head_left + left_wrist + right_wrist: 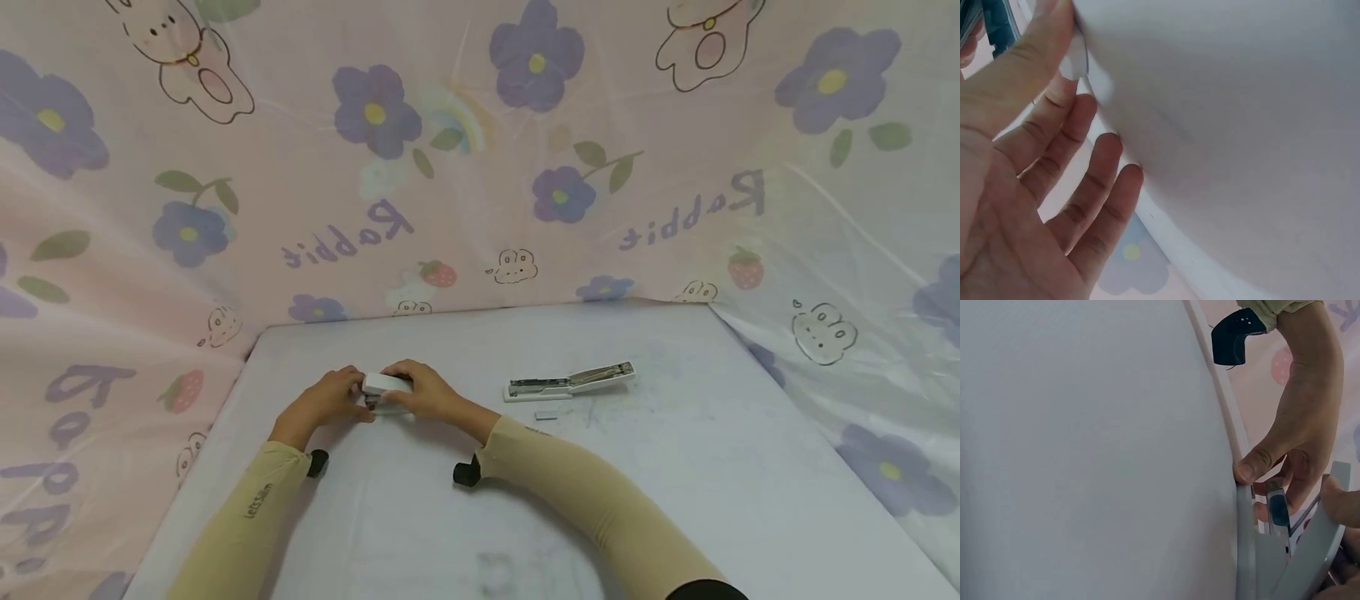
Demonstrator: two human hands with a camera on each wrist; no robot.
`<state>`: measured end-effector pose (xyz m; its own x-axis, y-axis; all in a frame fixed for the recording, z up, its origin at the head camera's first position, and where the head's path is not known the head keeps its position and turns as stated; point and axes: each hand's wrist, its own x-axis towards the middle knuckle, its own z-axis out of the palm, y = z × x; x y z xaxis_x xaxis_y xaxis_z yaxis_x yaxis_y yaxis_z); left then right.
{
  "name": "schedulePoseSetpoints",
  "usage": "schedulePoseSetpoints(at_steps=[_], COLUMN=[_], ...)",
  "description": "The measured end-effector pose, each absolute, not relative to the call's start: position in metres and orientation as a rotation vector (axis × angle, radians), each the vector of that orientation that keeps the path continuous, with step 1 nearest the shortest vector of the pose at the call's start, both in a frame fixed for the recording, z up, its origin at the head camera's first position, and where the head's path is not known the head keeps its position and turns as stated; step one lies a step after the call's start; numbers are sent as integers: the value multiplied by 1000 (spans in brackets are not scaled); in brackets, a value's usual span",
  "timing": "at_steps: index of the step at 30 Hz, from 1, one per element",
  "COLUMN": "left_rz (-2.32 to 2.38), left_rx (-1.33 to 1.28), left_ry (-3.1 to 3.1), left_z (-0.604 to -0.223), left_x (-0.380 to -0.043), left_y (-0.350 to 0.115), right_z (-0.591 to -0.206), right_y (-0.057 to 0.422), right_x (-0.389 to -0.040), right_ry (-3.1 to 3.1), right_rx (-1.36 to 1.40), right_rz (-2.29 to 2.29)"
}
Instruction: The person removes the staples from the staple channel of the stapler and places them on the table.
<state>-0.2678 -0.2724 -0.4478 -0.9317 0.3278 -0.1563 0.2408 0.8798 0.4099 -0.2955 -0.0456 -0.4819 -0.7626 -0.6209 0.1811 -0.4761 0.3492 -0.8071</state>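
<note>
A white stapler (386,383) stands on the table between both hands, its top arm raised from its base. In the right wrist view, the stapler (1313,553) shows a metal magazine between the two white parts. My left hand (330,398) pinches the base's end with thumb and index finger; in the left wrist view the other fingers of this hand (1041,181) are spread by the table edge. My right hand (429,393) grips the raised top arm from the right. Only fingertips of the right hand (1342,503) appear in its own wrist view.
A second white stapler (567,382) lies swung open to the right, its metal inside showing. In front of it lies a small strip of staples (546,415). Patterned cloth (465,183) hangs behind and beside the white table (420,517).
</note>
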Motion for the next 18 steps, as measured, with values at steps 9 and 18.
schedulePoseSetpoints(at_steps=[9, 18], left_rz=[528, 537], left_rx=[396, 403], left_ry=[2830, 2829], left_z=[-451, -452], left_x=[-270, -270], left_y=[-274, -274], right_z=[-474, -463], right_y=[-34, -19], right_x=[-294, -293], right_ry=[2460, 2422], right_rx=[-1052, -1080], right_rz=[-1382, -1436])
